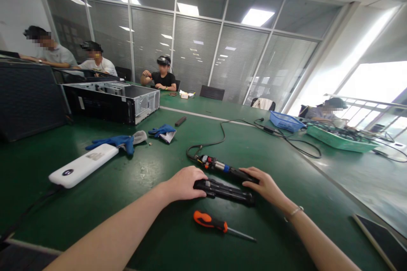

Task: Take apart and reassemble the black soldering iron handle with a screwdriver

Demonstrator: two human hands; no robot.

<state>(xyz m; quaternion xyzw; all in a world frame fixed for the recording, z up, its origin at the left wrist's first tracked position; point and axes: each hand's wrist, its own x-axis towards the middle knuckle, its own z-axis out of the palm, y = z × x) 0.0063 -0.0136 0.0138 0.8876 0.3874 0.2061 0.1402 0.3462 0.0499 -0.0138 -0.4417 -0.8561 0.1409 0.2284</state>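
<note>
My left hand [187,183] is closed around the left end of a long black casing piece [229,191] on the green table. Just behind it lies an opened corded hand tool [219,165], with its wiring, a silver cylinder and a blue band exposed. The fingers of my right hand [262,184] close over the black right end of this tool. Part of that end is hidden under them. Nearer to me, an orange and black screwdriver [211,221] lies with its shaft pointing right.
Left of my hands are a white power bank-like device [84,165] and blue gloves [119,142]. An open computer case [108,101] stands behind them. A black cord [224,131] runs toward blue [286,122] and green [340,139] baskets. A phone-like slab [381,237] lies right. Several people sit around.
</note>
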